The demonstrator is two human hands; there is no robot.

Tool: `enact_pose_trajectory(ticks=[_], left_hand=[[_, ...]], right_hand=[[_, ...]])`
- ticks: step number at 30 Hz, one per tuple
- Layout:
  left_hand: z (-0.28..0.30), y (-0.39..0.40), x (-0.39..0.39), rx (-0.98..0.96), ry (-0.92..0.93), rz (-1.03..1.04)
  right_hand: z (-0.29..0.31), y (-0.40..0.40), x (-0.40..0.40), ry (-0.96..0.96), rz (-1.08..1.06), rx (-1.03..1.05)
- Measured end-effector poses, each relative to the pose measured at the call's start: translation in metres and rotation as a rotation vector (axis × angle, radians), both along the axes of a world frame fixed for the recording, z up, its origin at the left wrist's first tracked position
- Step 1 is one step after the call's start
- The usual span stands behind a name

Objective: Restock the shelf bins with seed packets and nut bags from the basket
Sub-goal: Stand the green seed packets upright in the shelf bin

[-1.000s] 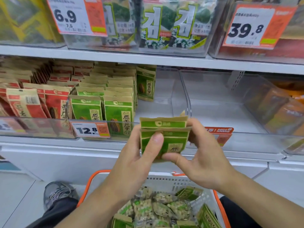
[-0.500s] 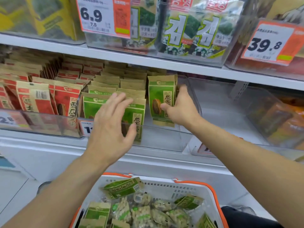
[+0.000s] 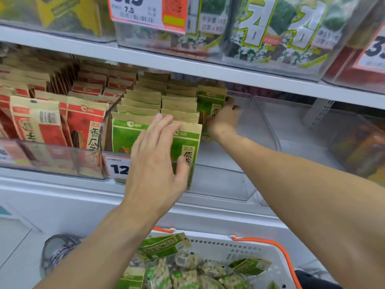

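On the middle shelf, right hand [image 3: 224,119] has its grip closed on an upright green packet [image 3: 210,101] at the back of the clear bin [image 3: 225,182]. Left hand [image 3: 155,161] lies flat, fingers straight, against the front green row [image 3: 127,132]. Below, basket [image 3: 275,253] holds nut bags [image 3: 183,274].

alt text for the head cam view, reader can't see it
A person's right hand grips green seed packets at the back of a clear shelf bin, while the open left hand steadies the front rows. A white basket of more packets sits below.
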State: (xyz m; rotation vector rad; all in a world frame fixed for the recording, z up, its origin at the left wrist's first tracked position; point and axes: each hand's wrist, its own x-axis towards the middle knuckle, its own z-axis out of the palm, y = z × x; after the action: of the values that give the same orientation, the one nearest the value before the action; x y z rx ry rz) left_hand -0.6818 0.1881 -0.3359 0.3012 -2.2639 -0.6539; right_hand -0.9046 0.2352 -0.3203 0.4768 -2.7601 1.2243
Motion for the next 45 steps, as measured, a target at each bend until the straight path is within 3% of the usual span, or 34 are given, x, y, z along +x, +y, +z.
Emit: enact_pose_trajectory(ticks=[6, 17, 22, 29, 37, 43, 45], left_hand=[[-0.003, -0.001, 0.002, 0.000, -0.008, -0.014], [-0.003, 0.003, 0.001, -0.002, -0.034, 0.001], [-0.005, 0.005, -0.001, -0.046, -0.092, 0.010], [-0.007, 0.004, -0.001, -0.080, -0.097, 0.015], [-0.008, 0.004, 0.002, -0.125, -0.070, 0.032], [0.000, 0.027, 0.010, -0.183, 0.240, 0.033], [-0.009, 0.043, 0.012, -0.145, 0.216, -0.036]], right_hand=[[-0.012, 0.002, -0.007, -0.112, 0.023, -0.140], [-0.007, 0.008, -0.023, -0.135, 0.143, 0.318], [-0.002, 0.009, -0.034, -0.148, 0.197, 0.344], [0.001, 0.018, -0.033, -0.185, 0.095, 0.159], [0.023, 0.036, 0.005, -0.096, 0.032, 0.147], [0.044, 0.098, 0.081, 0.104, 0.212, -0.205], [0.044, 0.127, 0.109, 0.091, 0.305, -0.242]])
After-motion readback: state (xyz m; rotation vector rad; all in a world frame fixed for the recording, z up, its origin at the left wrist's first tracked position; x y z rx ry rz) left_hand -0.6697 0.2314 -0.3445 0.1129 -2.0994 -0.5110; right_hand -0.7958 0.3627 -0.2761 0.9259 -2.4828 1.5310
